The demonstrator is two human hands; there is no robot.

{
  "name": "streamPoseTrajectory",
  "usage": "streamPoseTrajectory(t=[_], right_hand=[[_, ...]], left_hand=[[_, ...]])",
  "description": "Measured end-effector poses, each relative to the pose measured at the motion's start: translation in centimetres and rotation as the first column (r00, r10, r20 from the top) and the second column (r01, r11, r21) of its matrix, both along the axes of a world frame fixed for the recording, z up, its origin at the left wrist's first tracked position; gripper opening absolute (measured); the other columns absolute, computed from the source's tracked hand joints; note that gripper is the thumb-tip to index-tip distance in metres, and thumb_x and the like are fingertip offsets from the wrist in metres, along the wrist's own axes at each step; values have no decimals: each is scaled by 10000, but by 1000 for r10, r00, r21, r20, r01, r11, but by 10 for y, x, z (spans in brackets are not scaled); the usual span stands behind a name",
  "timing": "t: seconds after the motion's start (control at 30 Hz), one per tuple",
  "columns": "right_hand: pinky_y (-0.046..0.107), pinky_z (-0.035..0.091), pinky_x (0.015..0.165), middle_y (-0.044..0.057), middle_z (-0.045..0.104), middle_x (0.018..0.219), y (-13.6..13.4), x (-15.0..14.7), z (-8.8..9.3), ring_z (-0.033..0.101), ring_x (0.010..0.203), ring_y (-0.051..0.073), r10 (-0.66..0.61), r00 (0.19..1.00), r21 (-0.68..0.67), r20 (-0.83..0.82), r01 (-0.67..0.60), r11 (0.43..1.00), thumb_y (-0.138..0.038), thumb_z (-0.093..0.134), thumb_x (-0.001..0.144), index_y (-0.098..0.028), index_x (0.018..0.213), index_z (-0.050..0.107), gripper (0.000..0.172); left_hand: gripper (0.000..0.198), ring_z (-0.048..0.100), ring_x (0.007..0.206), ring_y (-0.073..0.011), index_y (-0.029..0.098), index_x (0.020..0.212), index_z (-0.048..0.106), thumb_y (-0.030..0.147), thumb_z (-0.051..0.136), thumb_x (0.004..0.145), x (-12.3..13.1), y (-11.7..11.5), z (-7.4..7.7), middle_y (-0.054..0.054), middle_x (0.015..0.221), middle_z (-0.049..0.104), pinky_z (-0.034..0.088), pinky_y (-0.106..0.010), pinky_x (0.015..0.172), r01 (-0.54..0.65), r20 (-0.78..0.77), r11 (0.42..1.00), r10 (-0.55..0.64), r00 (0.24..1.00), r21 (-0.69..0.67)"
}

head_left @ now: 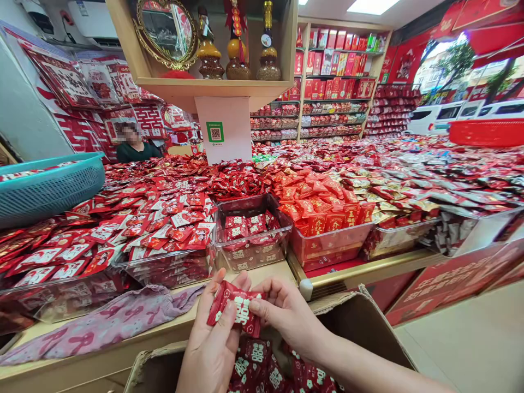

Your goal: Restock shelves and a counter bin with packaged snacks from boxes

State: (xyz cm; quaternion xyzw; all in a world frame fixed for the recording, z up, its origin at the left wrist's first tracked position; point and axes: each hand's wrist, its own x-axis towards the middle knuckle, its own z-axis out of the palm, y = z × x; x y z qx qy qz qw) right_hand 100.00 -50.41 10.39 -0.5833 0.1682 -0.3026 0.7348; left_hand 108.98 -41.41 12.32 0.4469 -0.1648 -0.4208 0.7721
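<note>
Both hands are together above an open cardboard box [368,327]. My left hand [219,333] holds a dark red packet [237,308] with white double characters and flowers, its thumb on the front. My right hand [282,311] pinches the packet's right end between thumb and fingers. Similar red packets [262,365] lie in the box beneath my hands, partly hidden by them. Beyond my hands, a clear plastic bin [251,243] holds more of these packets, its load lower than in the neighbouring bins.
Heaped bins of red packets [180,218] span the counter. A pink cloth [102,325] lies along its front edge at left. A teal basket [53,188] is at far left, a red basket [487,132] at far right. A person [137,147] is behind the counter.
</note>
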Motion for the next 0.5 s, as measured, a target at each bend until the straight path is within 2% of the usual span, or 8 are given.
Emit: streamPoseTrajectory(t=[0.07,0.13,0.23,0.3,0.37,0.43,0.47,0.5], right_hand=[[212,434,490,-16,578,594,-1,2,5,529,490,83,23,1000,167,0,-22,986,-405,680,619,-144,757,472,361],[203,425,474,-16,582,560,0,2,9,528,465,80,-8,1000,250,1,8,968,-396,716,570,-135,721,470,389],[200,419,470,-14,585,557,4,2,8,521,448,73,20,999,301,32,-29,953,-409,710,575,-134,730,468,399],[196,407,461,-8,582,557,5,1,7,508,438,68,77,997,279,27,-81,957,-436,682,602,-135,713,455,393],[192,398,453,-8,568,558,-1,1,15,493,439,63,90,996,178,-15,-85,980,-454,653,623,-136,685,452,381],[188,387,445,-18,542,561,-16,3,33,474,446,59,13,999,-25,-44,-14,1000,-447,614,660,-137,685,470,343],[185,378,444,-23,529,567,-29,5,45,462,452,58,-54,998,-157,-43,46,987,-431,591,685,-137,696,485,312],[183,367,445,-25,521,577,-43,10,59,451,462,57,-134,991,-296,-29,120,948,-409,563,712,-138,707,494,279]], left_hand=[[601,514,1097,-209,384,1226,384,260,636,694,0,0,-1,-9,1171,593,458,-306,862,-9,-21,1000,9,1000,-14],[602,508,1104,-216,395,1221,387,266,638,690,2,-1,-3,-3,1180,588,458,-313,863,-11,-32,1000,10,999,-30],[594,502,1111,-217,403,1200,412,274,654,673,3,-1,-4,10,1200,572,465,-290,848,-33,-31,998,31,999,-47],[577,506,1107,-215,404,1182,431,281,661,667,6,-1,-3,9,1197,574,473,-273,824,-52,-52,997,49,997,-64],[545,535,1068,-221,397,1171,438,335,649,672,11,-2,-2,-2,1168,592,491,-281,781,-63,-79,994,56,995,-88],[494,585,978,-223,376,1157,445,397,610,692,20,-3,-2,-15,1100,623,507,-300,726,-94,-62,991,89,994,-92],[464,607,915,-212,360,1143,451,404,594,704,25,-4,-2,-16,1056,635,509,-299,700,-125,-30,989,123,992,-79],[432,620,851,-195,340,1125,459,394,584,715,30,-4,-3,-15,1009,642,507,-294,680,-154,8,987,155,988,-54]])
